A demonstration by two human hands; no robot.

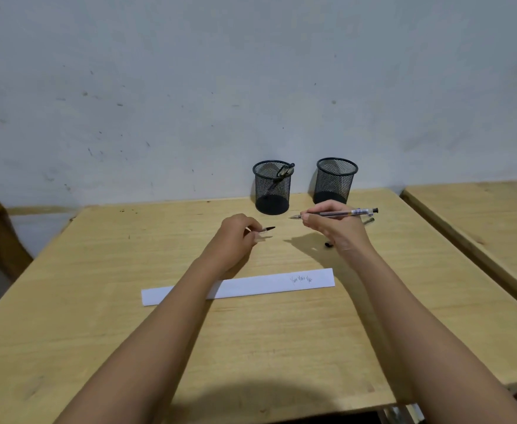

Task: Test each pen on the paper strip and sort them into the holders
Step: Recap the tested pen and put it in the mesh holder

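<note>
Paper strip (pixel 238 287) is lying across the wooden desk (pixel 98 301), scribbles near its right end. Above it, the left hand (pixel 235 237) is pinching a clear pen cap (pixel 267 230). Two black mesh holders are standing by the wall: the left holder (pixel 272 188) (pens inside) and the right holder (pixel 335 182). The right hand (pixel 333 226) is gripping an uncapped gel pen (pixel 339 213), tip pointing left. More pens (pixel 368 221) are lying behind it.
</note>
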